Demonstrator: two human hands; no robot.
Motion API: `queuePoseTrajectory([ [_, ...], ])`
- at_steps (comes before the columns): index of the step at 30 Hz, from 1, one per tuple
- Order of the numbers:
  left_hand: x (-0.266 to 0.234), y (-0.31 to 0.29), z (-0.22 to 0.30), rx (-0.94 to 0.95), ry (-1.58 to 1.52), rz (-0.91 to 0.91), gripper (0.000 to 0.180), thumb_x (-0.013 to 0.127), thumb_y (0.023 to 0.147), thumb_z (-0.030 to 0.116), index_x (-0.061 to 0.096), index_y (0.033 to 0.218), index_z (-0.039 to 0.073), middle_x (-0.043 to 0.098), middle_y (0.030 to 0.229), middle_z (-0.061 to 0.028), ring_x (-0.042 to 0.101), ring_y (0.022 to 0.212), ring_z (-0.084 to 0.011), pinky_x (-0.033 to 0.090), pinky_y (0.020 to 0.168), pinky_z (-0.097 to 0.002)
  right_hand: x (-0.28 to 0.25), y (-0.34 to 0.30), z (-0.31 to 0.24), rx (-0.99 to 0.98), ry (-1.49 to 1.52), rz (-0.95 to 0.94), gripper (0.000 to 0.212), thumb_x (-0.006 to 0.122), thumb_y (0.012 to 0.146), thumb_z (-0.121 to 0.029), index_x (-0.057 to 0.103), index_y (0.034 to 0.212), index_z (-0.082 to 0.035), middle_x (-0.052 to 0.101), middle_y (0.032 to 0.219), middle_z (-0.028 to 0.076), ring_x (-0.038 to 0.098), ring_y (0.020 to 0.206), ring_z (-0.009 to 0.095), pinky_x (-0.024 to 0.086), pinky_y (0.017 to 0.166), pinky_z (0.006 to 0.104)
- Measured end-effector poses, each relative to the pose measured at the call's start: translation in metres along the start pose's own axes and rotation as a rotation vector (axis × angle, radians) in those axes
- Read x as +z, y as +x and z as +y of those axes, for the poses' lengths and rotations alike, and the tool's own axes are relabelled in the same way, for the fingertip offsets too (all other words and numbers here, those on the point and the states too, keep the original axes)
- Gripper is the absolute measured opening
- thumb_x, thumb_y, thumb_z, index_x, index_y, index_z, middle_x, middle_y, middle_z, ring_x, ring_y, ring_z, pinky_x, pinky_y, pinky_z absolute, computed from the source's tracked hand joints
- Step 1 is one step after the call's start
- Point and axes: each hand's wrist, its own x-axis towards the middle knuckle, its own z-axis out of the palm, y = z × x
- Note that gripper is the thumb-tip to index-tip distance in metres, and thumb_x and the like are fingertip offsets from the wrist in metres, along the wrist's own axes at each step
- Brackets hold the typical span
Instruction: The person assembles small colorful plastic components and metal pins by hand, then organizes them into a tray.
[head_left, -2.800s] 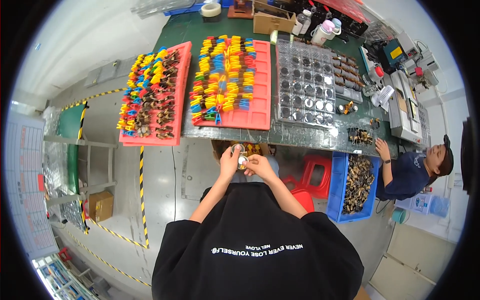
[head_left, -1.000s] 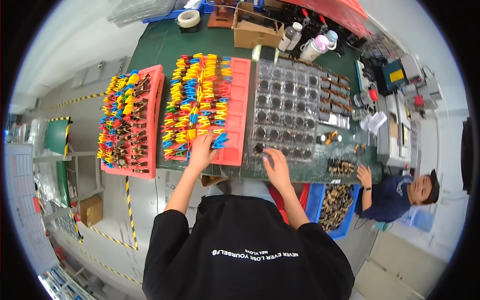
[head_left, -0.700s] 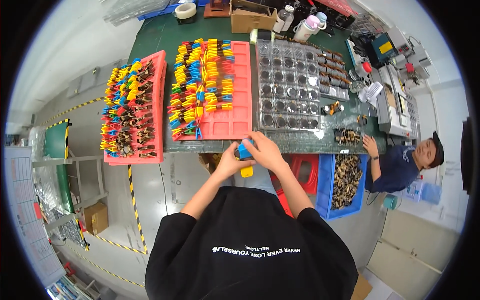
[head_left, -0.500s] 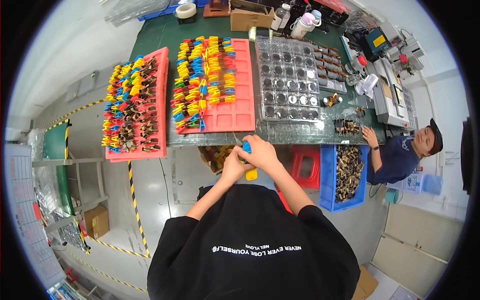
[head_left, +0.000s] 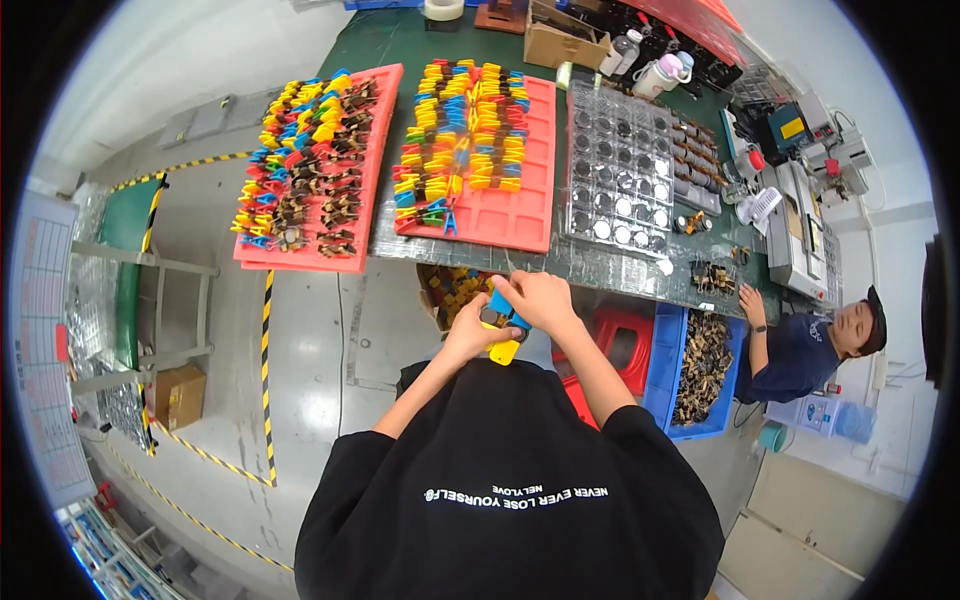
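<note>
My left hand and my right hand meet just below the table's front edge. Between them they hold a blue and yellow plastic clip with a small round dark part pressed against it. The left hand grips the yellow lower end and the round part. The right hand closes over the blue upper end. Straight ahead lies a red tray with rows of coloured clips.
A second red tray of clips lies to the left. A clear blister tray of round parts sits to the right. A box of loose clips and a red stool stand under the table. A seated person works beside a blue bin.
My hands left the red tray and the blister tray, drew back to the table edge and came together on a blue and yellow clip.
</note>
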Motion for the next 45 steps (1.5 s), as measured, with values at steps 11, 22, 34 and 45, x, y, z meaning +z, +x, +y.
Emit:
queuePoseTrajectory([
  [11, -0.029, -0.025, -0.044, -0.087, 0.035, 0.118, 0.049, 0.086, 0.058, 0.028, 0.059, 0.089, 0.002, 0.061, 0.08, -0.005, 0.057, 0.074, -0.0145, 0.047, 0.068, -0.0292, 0.064, 0.01, 0.019, 0.231, 0.303, 0.094, 0.055, 0.049, 0.085, -0.057, 0.065, 0.071, -0.006, 0.062, 0.068, 0.02, 0.062, 0.07, 0.038, 0.047, 0.062, 0.044],
  [22, -0.022, -0.008, -0.053, -0.227, -0.859, 0.472, 0.025, 0.074, 0.079, 0.014, 0.061, 0.097, 0.002, 0.065, 0.09, -0.0063, 0.063, 0.081, -0.0148, 0.052, 0.068, -0.0299, 0.179, 0.037, 0.061, 0.544, 0.867, -0.143, 0.075, 0.026, 0.09, -0.064, 0.058, 0.102, 0.003, 0.063, 0.09, 0.019, 0.064, 0.08, 0.026, 0.053, 0.059, 0.0391],
  [34, 0.031, 0.026, -0.029, -0.127, -1.037, 0.556, 0.04, 0.072, 0.081, 0.017, 0.051, 0.112, 0.004, 0.058, 0.099, -0.0087, 0.06, 0.086, -0.0197, 0.052, 0.073, -0.033, 0.148, 0.005, -0.001, 0.498, 0.892, 0.342, 0.061, 0.025, 0.097, -0.049, 0.057, 0.094, 0.003, 0.061, 0.093, 0.029, 0.057, 0.092, 0.045, 0.044, 0.078, 0.0505],
  [45, 0.006, 0.035, -0.06, 0.161, 0.111, 0.449, 0.034, 0.051, 0.094, 0.03, 0.052, 0.079, -0.001, 0.052, 0.066, -0.0065, 0.045, 0.063, -0.0125, 0.041, 0.059, -0.0316, 0.115, -0.017, 0.003, 0.505, 0.665, 0.225, 0.061, 0.035, 0.092, -0.054, 0.059, 0.083, 0.001, 0.063, 0.074, 0.023, 0.062, 0.074, 0.04, 0.047, 0.066, 0.048],
])
